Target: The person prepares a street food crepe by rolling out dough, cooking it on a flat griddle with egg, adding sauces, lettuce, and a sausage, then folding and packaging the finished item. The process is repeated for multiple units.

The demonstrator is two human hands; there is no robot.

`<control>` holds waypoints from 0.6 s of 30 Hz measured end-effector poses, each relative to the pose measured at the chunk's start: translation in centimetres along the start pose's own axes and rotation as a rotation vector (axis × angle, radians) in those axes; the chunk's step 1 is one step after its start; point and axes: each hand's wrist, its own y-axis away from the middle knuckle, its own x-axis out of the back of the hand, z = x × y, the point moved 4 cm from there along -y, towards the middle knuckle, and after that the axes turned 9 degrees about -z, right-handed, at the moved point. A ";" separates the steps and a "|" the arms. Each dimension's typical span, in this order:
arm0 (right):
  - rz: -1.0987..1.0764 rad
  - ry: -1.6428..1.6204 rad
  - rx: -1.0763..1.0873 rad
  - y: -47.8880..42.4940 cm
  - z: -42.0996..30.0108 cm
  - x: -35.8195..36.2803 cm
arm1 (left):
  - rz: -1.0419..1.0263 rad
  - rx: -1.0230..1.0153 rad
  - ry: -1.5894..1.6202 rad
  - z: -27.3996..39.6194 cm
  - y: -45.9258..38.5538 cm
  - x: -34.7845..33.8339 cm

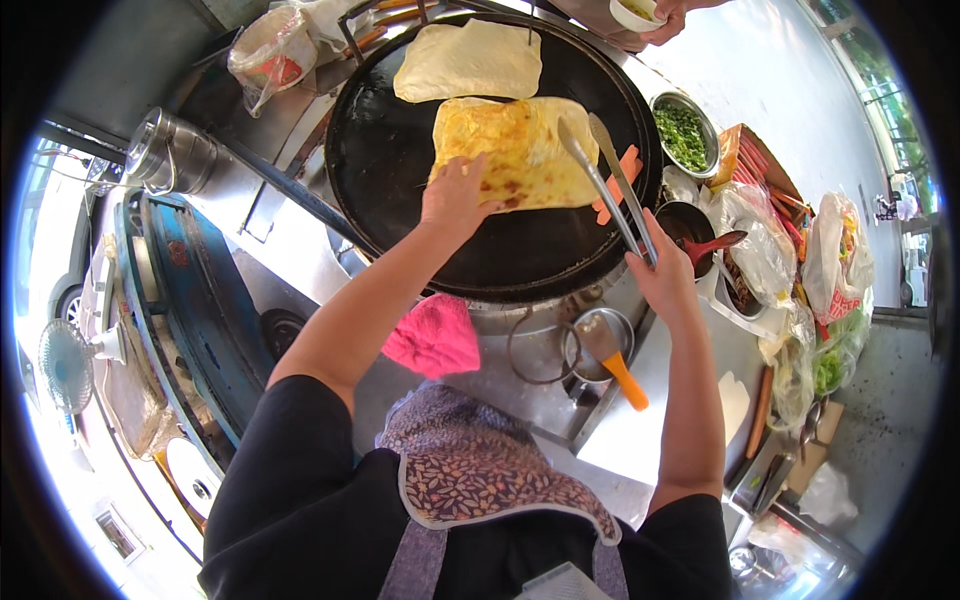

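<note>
A golden, egg-coated flatbread (517,154) lies on a round black griddle (480,259). My left hand (456,196) is over its near left corner, the fingertips against its surface and the thumb spread apart. In my right hand (666,271) is a pair of metal tongs (609,187). Their tips point over the flatbread's right side, apart from each other. Flat pinkish-orange slices (621,182), perhaps ham or sausage, lie beside that edge, partly behind the tongs. A paler flatbread (472,64) occupies the far part of the griddle.
To the right stand a bowl of chopped green onion (681,135), a dark pot with a red handle (709,244) and plastic bags (836,247). A pink cloth (435,337) and an orange-handled brush (619,371) are near my body. Another person's hand (667,19) holds a white bowl (634,16).
</note>
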 end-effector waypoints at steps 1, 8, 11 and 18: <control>-0.083 -0.201 -0.091 0.6 -0.3 0.2 | 0.064 -0.010 0.039 0.3 0.1 0.0; -0.482 -1.187 -0.413 11.6 0.1 0.1 | 0.227 -0.130 0.601 1.0 9.9 3.1; -0.315 -1.385 -0.362 5.2 -0.4 -5.9 | 0.212 -0.058 0.741 1.4 14.6 2.4; -0.134 -1.419 -0.148 -2.9 -6.9 -6.9 | 0.198 0.055 0.748 -0.8 20.8 3.0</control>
